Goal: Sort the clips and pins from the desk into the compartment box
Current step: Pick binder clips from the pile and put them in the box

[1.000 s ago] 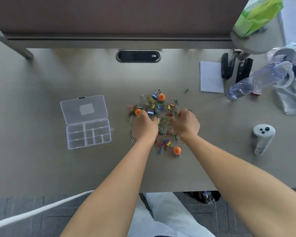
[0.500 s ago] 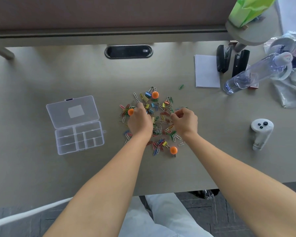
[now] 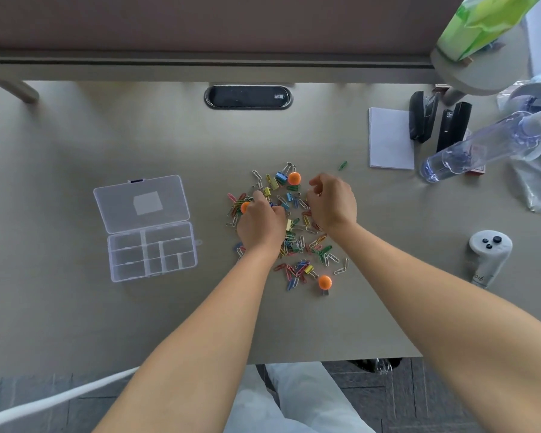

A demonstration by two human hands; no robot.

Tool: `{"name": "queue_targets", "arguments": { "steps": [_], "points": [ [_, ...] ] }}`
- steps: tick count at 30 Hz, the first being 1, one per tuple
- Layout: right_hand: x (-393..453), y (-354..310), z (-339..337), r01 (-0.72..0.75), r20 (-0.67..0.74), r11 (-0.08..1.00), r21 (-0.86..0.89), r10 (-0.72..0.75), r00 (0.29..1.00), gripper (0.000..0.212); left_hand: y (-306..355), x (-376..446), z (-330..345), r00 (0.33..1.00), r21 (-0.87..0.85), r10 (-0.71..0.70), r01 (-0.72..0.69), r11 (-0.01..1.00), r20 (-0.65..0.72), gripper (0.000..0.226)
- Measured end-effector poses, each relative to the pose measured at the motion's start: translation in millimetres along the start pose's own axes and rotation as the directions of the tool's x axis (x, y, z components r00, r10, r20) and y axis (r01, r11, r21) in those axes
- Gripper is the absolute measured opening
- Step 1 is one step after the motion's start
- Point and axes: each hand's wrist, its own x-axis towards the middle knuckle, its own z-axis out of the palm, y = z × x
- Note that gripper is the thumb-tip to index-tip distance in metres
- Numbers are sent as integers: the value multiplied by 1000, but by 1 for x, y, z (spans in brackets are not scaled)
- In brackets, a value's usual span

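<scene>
**Both hands in the pile, box still bare**

Left hand (image 3: 260,225) lies knuckles-up over the near-left part of the heap, its fingers curled down into the clips; whether they have closed on anything cannot be told, since the fingertips are hidden beneath the hand. Right hand (image 3: 333,203) sits just beside it over the right of the heap, fingers bent inward with the thumb drawn toward them as if pinching, but what it has, if anything, is too small to make out.

Around and between them the pile of clips and pins (image 3: 297,245) spreads across the middle of the desk (image 3: 75,307): coloured and plain paper clips, a few small binder clips, and orange ball-headed pins, one (image 3: 324,282) at the near edge and another (image 3: 293,178) at the far edge. A single green clip (image 3: 342,165) lies apart, beyond the right hand.

Well to the left stands the compartment box (image 3: 152,251), lid thrown back, its sections apparently holding nothing yet. So the sorting looks barely begun, at the picking stage. Next comes lifting one kind clear of the tangle and carrying it left across to a single section without dragging neighbours along.

Farther back lie a white notepad (image 3: 391,139), two black staplers (image 3: 423,117) and a tipped water bottle (image 3: 481,146); a white controller (image 3: 489,254) rests at right.
</scene>
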Motion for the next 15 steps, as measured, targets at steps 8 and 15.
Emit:
{"name": "queue_targets", "arguments": {
  "steps": [8,15],
  "points": [
    [39,-29,8,285,113,932,-223,-266,957,34,-2,5,-3,1000,10,-8,8,1000,-10,13],
    [45,-36,20,427,183,835,-348,-386,904,25,-4,3,-9,1000,-2,-26,26,1000,7,10]
  ]
}}
